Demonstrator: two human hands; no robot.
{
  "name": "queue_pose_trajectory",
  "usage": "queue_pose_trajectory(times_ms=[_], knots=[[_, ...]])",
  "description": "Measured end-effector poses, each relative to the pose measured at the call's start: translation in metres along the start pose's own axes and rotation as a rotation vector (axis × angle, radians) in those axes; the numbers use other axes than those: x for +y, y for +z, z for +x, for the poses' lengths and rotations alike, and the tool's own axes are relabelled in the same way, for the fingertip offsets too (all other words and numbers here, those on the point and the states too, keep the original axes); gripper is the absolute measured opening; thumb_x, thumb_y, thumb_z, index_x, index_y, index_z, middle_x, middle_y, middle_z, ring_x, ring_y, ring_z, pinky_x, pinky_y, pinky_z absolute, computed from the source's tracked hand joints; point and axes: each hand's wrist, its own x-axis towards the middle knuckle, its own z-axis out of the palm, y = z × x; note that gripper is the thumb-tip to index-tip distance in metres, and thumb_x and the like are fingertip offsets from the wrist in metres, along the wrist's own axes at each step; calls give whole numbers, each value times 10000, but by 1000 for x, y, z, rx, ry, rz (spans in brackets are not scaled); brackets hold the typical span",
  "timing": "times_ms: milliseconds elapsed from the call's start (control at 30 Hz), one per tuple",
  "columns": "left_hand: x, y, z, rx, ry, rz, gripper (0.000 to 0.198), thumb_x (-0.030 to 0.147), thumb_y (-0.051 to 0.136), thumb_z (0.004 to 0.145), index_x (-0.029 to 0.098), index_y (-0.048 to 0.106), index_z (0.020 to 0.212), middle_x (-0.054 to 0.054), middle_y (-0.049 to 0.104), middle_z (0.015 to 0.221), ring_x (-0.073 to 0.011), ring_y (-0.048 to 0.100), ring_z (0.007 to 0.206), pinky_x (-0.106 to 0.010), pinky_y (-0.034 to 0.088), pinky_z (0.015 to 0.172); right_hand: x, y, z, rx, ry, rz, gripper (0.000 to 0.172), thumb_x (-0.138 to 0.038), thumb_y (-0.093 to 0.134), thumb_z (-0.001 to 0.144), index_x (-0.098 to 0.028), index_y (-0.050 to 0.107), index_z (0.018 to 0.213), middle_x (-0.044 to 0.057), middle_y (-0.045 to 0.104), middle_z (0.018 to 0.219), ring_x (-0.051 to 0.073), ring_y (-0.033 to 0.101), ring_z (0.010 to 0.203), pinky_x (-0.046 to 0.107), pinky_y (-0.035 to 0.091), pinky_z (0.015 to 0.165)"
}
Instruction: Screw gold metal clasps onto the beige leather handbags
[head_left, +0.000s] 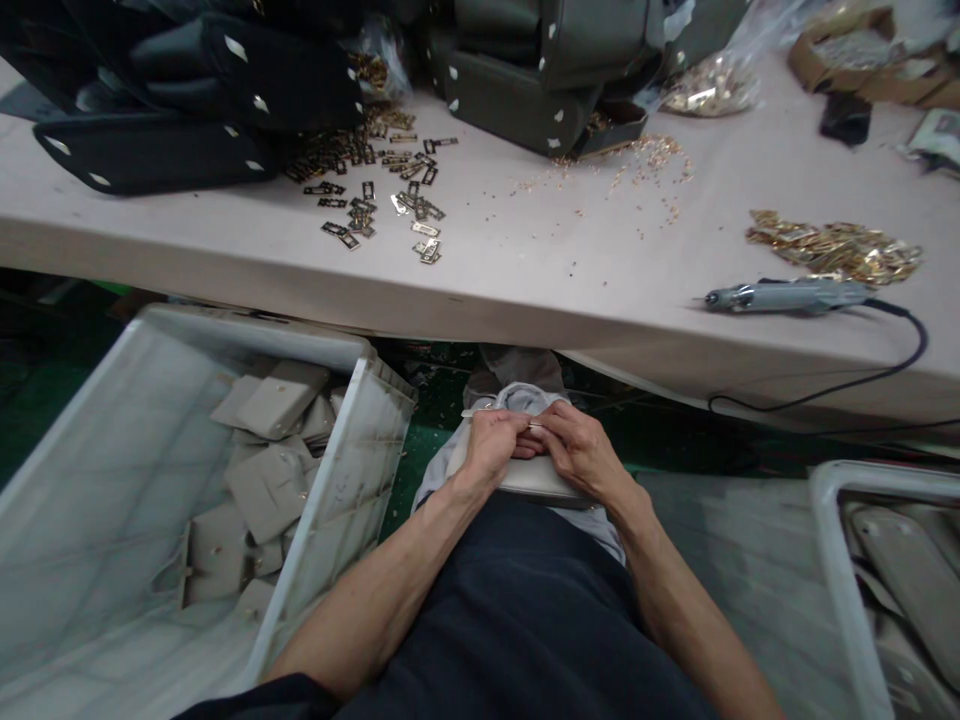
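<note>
A pale handbag (544, 480) rests on my lap, partly covered by both hands. My left hand (493, 442) is closed, thumb and fingers pinching at the bag's upper part. Facing it, my right hand (581, 447) is closed in a pinch too, the fingertips of both nearly meeting. A small shiny piece (535, 425) shows between the fingertips; its exact kind is too small to make out. Behind the hands lies a pale looped part (523, 397), perhaps the bag's handle or strap.
On the table (525, 250) lie a grey electric screwdriver (795, 296) with a cord, gold metal fittings (840, 245), dark-gold plates (360, 215), and tiny screws (652, 165). Dark bags (172, 150) stand behind. A white bin (352, 430) of beige bags is left; another bin (829, 560) is right.
</note>
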Motion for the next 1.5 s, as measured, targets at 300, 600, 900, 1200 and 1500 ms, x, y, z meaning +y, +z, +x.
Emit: queue_pose_trajectory(times_ms=[300, 600, 900, 1200, 1500], knots=[[-4, -3, -21, 74, 533, 435, 242, 232, 680, 880, 175, 780, 1093, -77, 757, 947, -129, 680, 564, -227, 569, 520, -7, -16, 22, 94, -32, 147, 317, -284, 495, 1036, -191, 596, 751, 24, 544, 732, 162, 520, 686, 299, 383, 669], [15, 5, -26, 5, 599, 432, 215, 238, 603, 942, 197, 782, 1054, -34, 749, 737, -168, 723, 601, -248, 598, 573, -17, -20, 19, 74, 61, 210, 332, -327, 521, 1024, -191, 620, 739, 17, 576, 717, 156, 522, 677, 291, 392, 680], [20, 8, -26, -10, 455, 360, 176, 236, 654, 866, 149, 789, 939, -28, 705, 571, -184, 678, 476, -265, 569, 485, -24, -13, 9, 221, 143, 196, 260, -358, 597, 951, -182, 726, 811, 38, 649, 712, 159, 549, 625, 285, 413, 615], [28, 11, -33, -4, 451, 424, 167, 253, 654, 855, 149, 784, 847, -27, 657, 493, -183, 639, 412, -241, 496, 433, -27, -9, 10, 298, 240, 221, 297, -400, 635, 902, -181, 708, 716, 19, 615, 632, 149, 512, 565, 275, 386, 560], [30, 16, -31, 62, 474, 398, 181, 258, 694, 841, 131, 736, 719, -2, 592, 420, -142, 569, 341, -200, 414, 372, -14, -9, 11, 189, 330, 482, 506, -588, 596, 953, -168, 647, 676, 3, 544, 567, 125, 468, 513, 252, 360, 496]])
